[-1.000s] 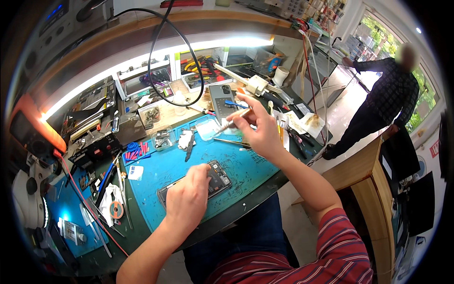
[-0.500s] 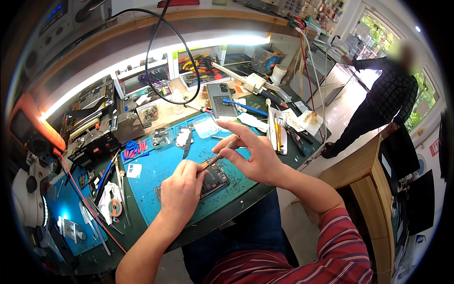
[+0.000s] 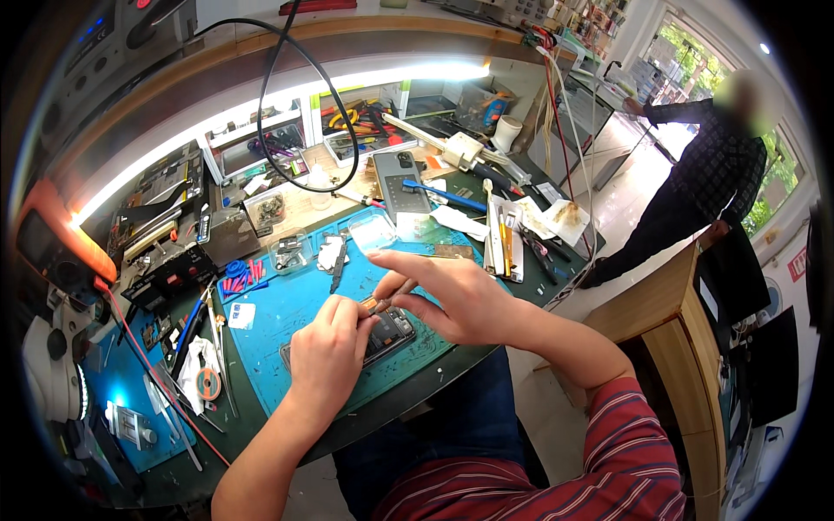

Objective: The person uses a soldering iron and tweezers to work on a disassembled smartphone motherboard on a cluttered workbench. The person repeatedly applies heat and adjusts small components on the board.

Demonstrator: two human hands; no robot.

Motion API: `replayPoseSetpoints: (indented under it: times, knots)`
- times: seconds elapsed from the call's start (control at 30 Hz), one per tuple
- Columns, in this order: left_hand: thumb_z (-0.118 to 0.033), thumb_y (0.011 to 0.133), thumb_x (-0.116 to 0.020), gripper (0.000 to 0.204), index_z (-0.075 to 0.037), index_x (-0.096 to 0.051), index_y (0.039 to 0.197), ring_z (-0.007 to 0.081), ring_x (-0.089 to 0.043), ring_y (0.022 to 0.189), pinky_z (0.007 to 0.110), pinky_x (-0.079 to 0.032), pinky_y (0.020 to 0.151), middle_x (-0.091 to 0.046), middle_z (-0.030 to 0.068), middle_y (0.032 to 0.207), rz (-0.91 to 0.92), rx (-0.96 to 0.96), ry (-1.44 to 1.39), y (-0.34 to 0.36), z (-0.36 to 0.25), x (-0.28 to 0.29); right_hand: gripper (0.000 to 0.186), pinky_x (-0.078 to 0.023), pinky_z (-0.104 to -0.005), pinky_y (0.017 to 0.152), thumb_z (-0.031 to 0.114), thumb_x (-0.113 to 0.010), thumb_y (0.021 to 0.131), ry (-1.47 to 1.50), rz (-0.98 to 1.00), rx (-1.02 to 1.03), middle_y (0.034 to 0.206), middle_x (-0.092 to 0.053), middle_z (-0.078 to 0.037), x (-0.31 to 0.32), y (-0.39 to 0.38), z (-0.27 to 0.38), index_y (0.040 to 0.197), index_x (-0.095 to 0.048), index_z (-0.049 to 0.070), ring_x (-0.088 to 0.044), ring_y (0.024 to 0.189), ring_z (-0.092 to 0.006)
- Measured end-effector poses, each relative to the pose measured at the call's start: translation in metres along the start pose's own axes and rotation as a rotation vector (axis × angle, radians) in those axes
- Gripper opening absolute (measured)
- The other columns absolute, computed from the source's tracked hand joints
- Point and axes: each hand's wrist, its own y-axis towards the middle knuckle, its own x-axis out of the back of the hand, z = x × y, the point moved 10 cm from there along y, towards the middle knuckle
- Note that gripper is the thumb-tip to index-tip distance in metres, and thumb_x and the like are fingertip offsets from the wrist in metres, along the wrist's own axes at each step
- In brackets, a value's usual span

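Note:
An opened smartphone (image 3: 393, 337) with dark inner parts showing lies on the blue work mat (image 3: 271, 347). My left hand (image 3: 328, 352) is over its left part, thumb and fingers pinched together; what they grip, if anything, is hidden. From the right, my right hand (image 3: 452, 300) reaches in with the index finger stretched out above. Its thumb and other fingers close on a slim brownish tool (image 3: 401, 289), mostly covered, whose lower end meets the left fingertips over the phone's upper edge.
Behind the hands are a small clear tray (image 3: 372, 231), a grey phone back (image 3: 401, 184) and a blue brush (image 3: 445, 196). An orange multimeter (image 3: 65, 239), a solder spool (image 3: 208, 383) and hand tools crowd the left. A person (image 3: 704, 165) stands at the far right.
My right hand has moved down and left, bringing the slim tool closer to my left fingertips. The left hand has barely shifted. The view has moved slightly.

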Motion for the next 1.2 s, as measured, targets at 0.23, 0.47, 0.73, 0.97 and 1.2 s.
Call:
replayPoseSetpoints:
  times: [0.23,0.47,0.73,0.97,1.2]
  knots:
    - [-0.025,0.090,-0.082,0.033,-0.004,-0.067,0.110,0.0265,-0.072,0.078,0.037,-0.058,0.063,-0.068,0.0077,0.100,0.039,-0.023,0.005,-0.002,-0.001,-0.004,0.060,-0.062,-0.0370,0.081,0.003,-0.071,0.100,0.021,-0.066,-0.077,0.100,-0.078,-0.012,0.004,-0.004,-0.010,0.155,-0.048,0.005,-0.079,0.090,-0.0254]
    - [-0.029,0.085,-0.086,0.058,-0.002,-0.062,0.130,0.0224,-0.073,0.089,0.032,-0.059,0.069,-0.067,0.0077,0.111,0.083,-0.015,0.044,-0.004,-0.006,-0.007,0.059,-0.062,-0.0364,0.082,0.004,-0.069,0.102,-0.016,-0.097,-0.186,0.099,-0.078,-0.012,0.012,-0.008,-0.041,0.156,-0.044,0.004,-0.079,0.090,-0.0246]
    - [-0.025,0.085,-0.087,0.052,-0.005,-0.064,0.127,0.0205,-0.075,0.089,0.033,-0.059,0.070,-0.069,0.0066,0.107,0.073,0.002,0.049,-0.005,-0.006,-0.006,0.062,-0.062,-0.0370,0.081,0.003,-0.070,0.100,-0.046,-0.047,-0.200,0.101,-0.078,-0.012,0.003,-0.008,-0.047,0.156,-0.045,0.006,-0.079,0.090,-0.0257]
    - [-0.027,0.081,-0.088,0.052,-0.007,-0.069,0.124,0.0235,-0.075,0.095,0.035,-0.061,0.077,-0.072,0.0061,0.113,0.075,-0.098,0.139,-0.007,-0.020,-0.006,0.057,-0.061,-0.0360,0.082,0.008,-0.074,0.098,-0.202,0.077,-0.127,0.104,-0.078,-0.012,0.000,0.009,-0.037,0.151,-0.054,0.008,-0.078,0.095,-0.0268]
    - [-0.034,0.075,-0.089,0.057,-0.004,-0.073,0.120,0.0257,-0.073,0.103,0.034,-0.060,0.094,-0.071,0.0075,0.119,0.153,-0.189,0.259,-0.015,-0.036,-0.014,0.066,-0.060,-0.0354,0.080,0.018,-0.080,0.094,-0.174,0.096,-0.224,0.112,-0.078,-0.012,-0.005,0.016,-0.047,0.154,-0.053,0.010,-0.077,0.094,-0.0276]
